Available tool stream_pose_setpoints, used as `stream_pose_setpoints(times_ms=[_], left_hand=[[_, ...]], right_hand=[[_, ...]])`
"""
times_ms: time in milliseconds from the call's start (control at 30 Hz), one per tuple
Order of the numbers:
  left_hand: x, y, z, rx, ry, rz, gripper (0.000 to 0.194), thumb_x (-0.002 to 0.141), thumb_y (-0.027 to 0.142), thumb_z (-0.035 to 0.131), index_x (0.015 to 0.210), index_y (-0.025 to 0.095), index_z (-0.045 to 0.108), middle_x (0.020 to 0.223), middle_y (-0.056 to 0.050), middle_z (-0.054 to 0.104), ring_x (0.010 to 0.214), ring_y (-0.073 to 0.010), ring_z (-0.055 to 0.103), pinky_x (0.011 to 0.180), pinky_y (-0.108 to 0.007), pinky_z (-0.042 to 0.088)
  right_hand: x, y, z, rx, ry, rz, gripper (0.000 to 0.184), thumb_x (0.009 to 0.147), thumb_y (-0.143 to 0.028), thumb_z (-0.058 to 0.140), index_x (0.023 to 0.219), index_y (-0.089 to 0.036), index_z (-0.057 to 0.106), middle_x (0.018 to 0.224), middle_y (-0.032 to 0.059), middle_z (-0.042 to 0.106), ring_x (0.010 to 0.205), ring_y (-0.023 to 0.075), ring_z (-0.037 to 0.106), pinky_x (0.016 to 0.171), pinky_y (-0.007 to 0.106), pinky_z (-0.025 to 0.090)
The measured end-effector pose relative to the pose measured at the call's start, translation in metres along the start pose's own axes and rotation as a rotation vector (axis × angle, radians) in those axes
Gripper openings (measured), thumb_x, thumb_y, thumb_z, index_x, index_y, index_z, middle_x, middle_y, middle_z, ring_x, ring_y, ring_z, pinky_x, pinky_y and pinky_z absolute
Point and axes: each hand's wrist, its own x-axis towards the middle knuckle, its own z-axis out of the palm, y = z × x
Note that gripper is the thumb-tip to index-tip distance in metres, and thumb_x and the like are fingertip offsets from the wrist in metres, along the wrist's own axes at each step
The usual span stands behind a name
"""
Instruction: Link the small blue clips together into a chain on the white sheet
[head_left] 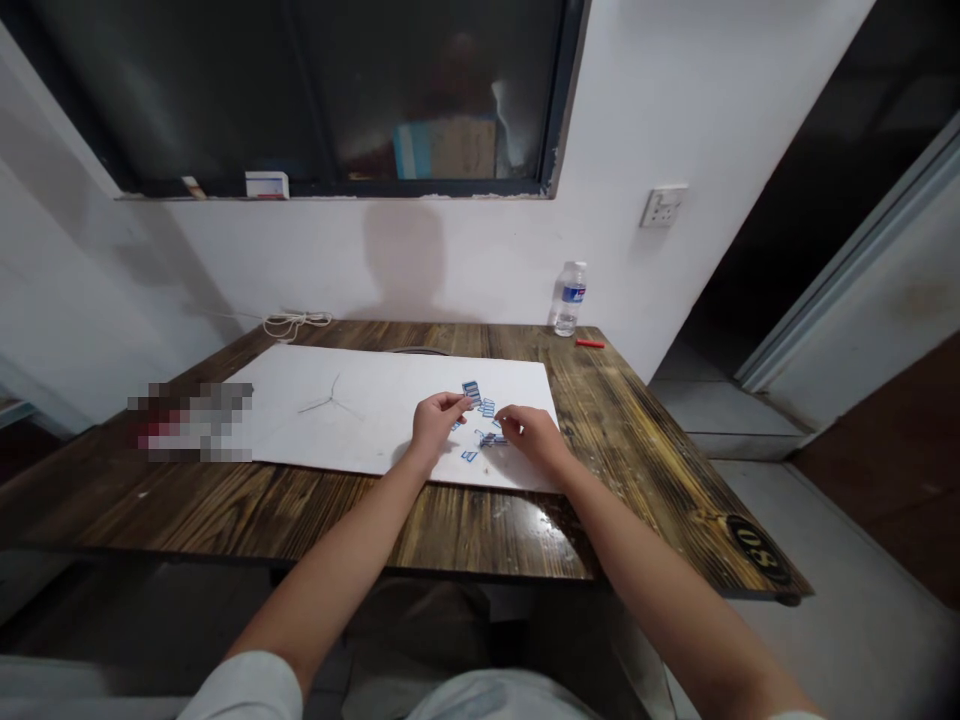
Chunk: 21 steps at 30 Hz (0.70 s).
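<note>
My left hand (435, 428) is closed in a pinch at a small blue-edged, dark-striped piece (471, 390). To its right, my right hand (531, 432) has thumb and fingers drawn together; what they hold, if anything, is too small to make out. Between and below the hands, several small blue-outlined pieces lie on a white board (382, 420). Among them are a striped piece (491, 439) close to my right fingertips and a loose one (469, 456) nearer the board's front edge. Their exact kind is unclear.
A thin dark three-armed shape (331, 400) is on the board's left half. The dark wooden table (637, 480) also bears a coiled white cable (292, 322), a water bottle (570, 300) and a red stick-like object (590, 343). A blurred patch covers the board's left end.
</note>
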Motion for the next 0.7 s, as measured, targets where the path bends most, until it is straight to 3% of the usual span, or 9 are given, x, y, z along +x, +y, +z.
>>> stream_pose_setpoints(times_ms=[167,300,600,700], left_hand=[[0.0001,-0.0013,0.0007,0.001,-0.010,0.009,0.031,0.061,0.042,0.075,0.076,0.015,0.070,0.069,-0.005,0.069,0.052,-0.0111,0.055,0.053,-0.024,0.043],[-0.0004,-0.0022,0.0014,0.011,-0.043,0.000,0.031,0.060,0.042,0.076,0.074,0.015,0.070,0.069,-0.005,0.069,0.053,-0.0121,0.056,0.054,-0.024,0.043],[-0.0064,-0.0021,0.0071,0.032,-0.088,-0.031,0.031,0.059,0.042,0.076,0.072,0.015,0.069,0.068,-0.004,0.068,0.053,-0.0121,0.056,0.054,-0.025,0.043],[-0.0081,-0.0018,0.0087,0.036,-0.098,-0.035,0.031,0.058,0.041,0.077,0.071,0.014,0.069,0.068,-0.004,0.068,0.052,-0.0117,0.055,0.054,-0.025,0.043]], right_hand=[[0.0008,-0.0039,-0.0032,0.251,0.113,0.089,0.015,0.081,-0.024,0.054,0.090,-0.021,0.066,0.080,0.0028,0.070,0.070,0.0163,0.063,0.059,0.025,0.046],[0.0025,-0.0057,-0.0043,0.407,0.161,0.119,0.020,0.085,-0.036,0.054,0.086,-0.021,0.067,0.078,0.0040,0.070,0.068,0.0174,0.066,0.064,0.029,0.049],[0.0077,0.0012,0.0031,0.836,0.262,0.311,0.040,0.065,-0.047,0.074,0.090,-0.021,0.059,0.068,0.0008,0.068,0.059,0.0186,0.066,0.061,0.032,0.052],[0.0090,0.0015,0.0039,0.860,0.272,0.355,0.038,0.061,-0.048,0.076,0.078,-0.019,0.060,0.064,0.0011,0.066,0.059,0.0181,0.065,0.061,0.031,0.051]])
